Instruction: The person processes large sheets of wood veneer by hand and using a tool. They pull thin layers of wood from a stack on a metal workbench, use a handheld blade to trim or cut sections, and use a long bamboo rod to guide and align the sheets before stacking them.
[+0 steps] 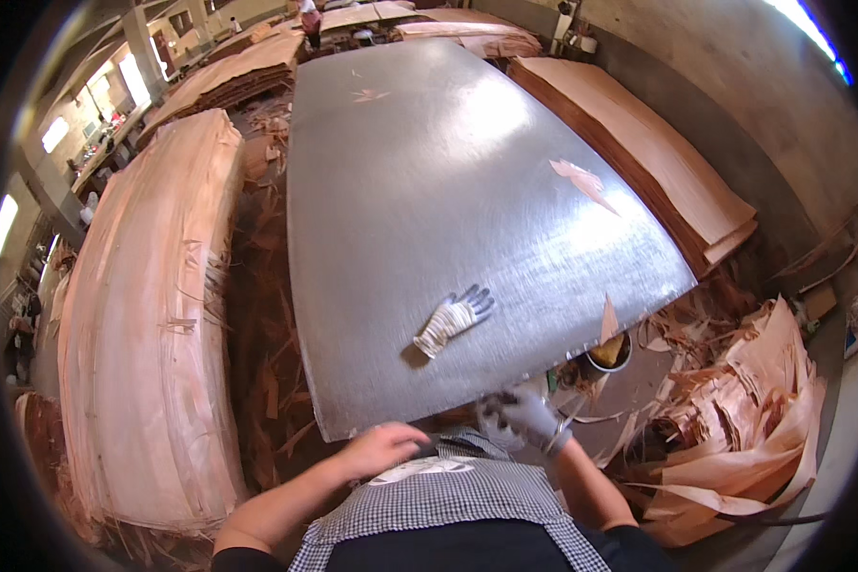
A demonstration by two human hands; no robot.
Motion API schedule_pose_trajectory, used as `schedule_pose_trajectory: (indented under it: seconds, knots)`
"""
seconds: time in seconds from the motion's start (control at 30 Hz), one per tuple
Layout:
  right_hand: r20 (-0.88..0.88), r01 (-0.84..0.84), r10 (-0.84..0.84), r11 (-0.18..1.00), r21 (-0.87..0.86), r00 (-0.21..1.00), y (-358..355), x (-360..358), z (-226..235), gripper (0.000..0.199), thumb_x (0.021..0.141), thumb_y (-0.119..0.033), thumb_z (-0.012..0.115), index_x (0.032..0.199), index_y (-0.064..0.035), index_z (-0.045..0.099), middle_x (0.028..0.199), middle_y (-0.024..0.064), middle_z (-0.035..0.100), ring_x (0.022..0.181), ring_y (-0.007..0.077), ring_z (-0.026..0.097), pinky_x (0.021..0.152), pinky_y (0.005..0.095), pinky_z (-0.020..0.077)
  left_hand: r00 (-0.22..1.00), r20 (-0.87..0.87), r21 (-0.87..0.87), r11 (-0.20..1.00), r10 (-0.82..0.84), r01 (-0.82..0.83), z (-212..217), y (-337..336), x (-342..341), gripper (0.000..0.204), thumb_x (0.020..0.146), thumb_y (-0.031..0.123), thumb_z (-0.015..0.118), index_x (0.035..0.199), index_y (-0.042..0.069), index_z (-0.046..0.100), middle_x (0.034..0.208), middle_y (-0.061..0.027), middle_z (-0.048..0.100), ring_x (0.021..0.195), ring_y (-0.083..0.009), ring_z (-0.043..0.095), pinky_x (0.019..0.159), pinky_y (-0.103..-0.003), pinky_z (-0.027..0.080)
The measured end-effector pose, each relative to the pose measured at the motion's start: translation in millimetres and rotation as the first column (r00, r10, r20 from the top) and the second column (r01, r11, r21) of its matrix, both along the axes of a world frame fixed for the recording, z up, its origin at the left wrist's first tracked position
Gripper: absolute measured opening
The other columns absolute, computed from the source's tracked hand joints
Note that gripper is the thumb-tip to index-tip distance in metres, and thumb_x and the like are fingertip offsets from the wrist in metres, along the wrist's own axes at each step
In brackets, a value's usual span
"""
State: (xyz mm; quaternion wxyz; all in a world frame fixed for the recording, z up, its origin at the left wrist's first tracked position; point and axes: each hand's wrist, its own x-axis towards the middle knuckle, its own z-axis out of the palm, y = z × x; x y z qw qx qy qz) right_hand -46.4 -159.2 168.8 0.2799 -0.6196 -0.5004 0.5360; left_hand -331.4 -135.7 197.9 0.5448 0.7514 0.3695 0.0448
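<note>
My left hand [384, 449] is bare and sits in front of my checked apron, by the near edge of the metal-topped table [400, 210]. Its fingers reach to the right, loosely extended, with nothing visible in them. Just below the table's near edge, my right hand [532, 417] wears a grey-coated work glove. Its fingers are bent but apart and somewhat blurred, and I make out no object in them. On the tabletop ahead of my hands lies another work glove [453, 320], striped at the cuff with grey fingers.
Tall stacks of wood veneer sheets flank the table at the left [153, 324] and right [639, 143]. A small bucket [610, 355] stands below the near right corner. Torn veneer [744, 410] is heaped at the right. Loose veneer scraps [584, 183] lie on the metal. Another person [311, 21] stands far off.
</note>
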Motion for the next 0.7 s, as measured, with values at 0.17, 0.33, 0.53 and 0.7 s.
schedule_pose_trajectory:
  seconds: [0.17, 0.33, 0.53, 0.7]
  knots:
    - [-0.169, -0.302, 0.313, 0.949, 0.092, 0.935, -36.4, -19.7, -35.4, 0.027, 0.083, -0.016, 0.057, 0.106, -0.0026, 0.060, 0.094, 0.0101, 0.065, 0.084, 0.0148, 0.060, 0.076, 0.0283, 0.0462, 0.949, 0.240, -0.162, 0.956, -0.204, 0.247, -44.5, 8.5, 17.2, 0.028, 0.090, 0.020, 0.048, 0.112, 0.004, 0.058, 0.117, -0.0103, 0.054, 0.108, -0.0195, 0.050, 0.092, -0.030, 0.039]
    - [-0.040, -0.245, 0.246, 0.969, 0.042, 0.968, -23.7, -22.1, -52.4, 0.027, 0.081, -0.015, 0.058, 0.104, -0.0023, 0.060, 0.096, 0.0143, 0.064, 0.087, 0.0209, 0.061, 0.079, 0.0296, 0.0462, 0.970, 0.097, 0.034, 0.975, -0.221, 0.219, -19.0, 3.0, 9.6, 0.030, 0.089, 0.026, 0.050, 0.101, 0.002, 0.062, 0.101, -0.0123, 0.060, 0.098, -0.0222, 0.055, 0.085, -0.030, 0.042]
    - [0.192, -0.157, 0.125, 0.973, 0.167, 0.974, 16.4, -28.4, -92.5, 0.027, 0.082, -0.023, 0.055, 0.096, -0.0017, 0.062, 0.086, 0.0193, 0.064, 0.079, 0.0304, 0.062, 0.072, 0.0354, 0.0472, 0.985, 0.170, -0.049, 0.999, 0.000, 0.008, -65.1, -14.7, -6.2, 0.030, 0.088, 0.030, 0.052, 0.097, 0.003, 0.062, 0.094, -0.0107, 0.057, 0.087, -0.0213, 0.056, 0.078, -0.031, 0.045]
    - [0.566, -0.345, 0.284, 0.939, 0.001, 0.774, 52.6, -50.2, -82.6, 0.037, 0.078, -0.039, 0.057, 0.093, -0.0059, 0.062, 0.088, 0.0213, 0.062, 0.082, 0.0385, 0.060, 0.073, 0.0445, 0.0463, 0.992, -0.003, -0.079, 0.989, 0.128, -0.128, -39.9, -24.0, -20.6, 0.029, 0.087, 0.030, 0.054, 0.102, 0.006, 0.061, 0.095, -0.0098, 0.060, 0.088, -0.0195, 0.058, 0.078, -0.030, 0.046]
